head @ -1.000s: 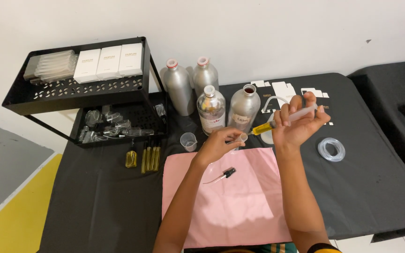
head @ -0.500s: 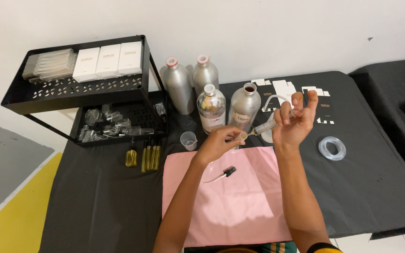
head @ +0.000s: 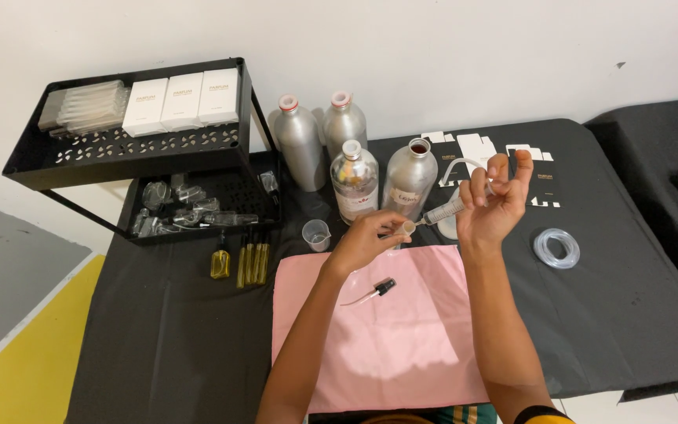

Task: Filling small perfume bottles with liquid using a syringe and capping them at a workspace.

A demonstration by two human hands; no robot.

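My right hand (head: pixel 492 202) holds a syringe (head: pixel 447 210) level above the table, its tip pointing left. My left hand (head: pixel 366 238) pinches a small glass vial (head: pixel 406 228) right at the syringe tip. Below them a black spray pump with a thin tube (head: pixel 373 291) lies on a pink cloth (head: pixel 390 338). Just behind the hands stand a clear bottle (head: pixel 354 183) and an open silver bottle (head: pixel 410 179).
Two capped silver bottles (head: pixel 300 143) stand at the back. A black two-tier rack (head: pixel 139 149) with white boxes and small glass parts fills the left. Yellow vials (head: pixel 245 263), a small beaker (head: pixel 316 234), coiled clear tubing (head: pixel 556 248) and flat cartons (head: pixel 539 169) lie on the black table.
My right hand has come down and slightly left, tilting the syringe flatter toward the vial. My left hand has stayed near the same spot.
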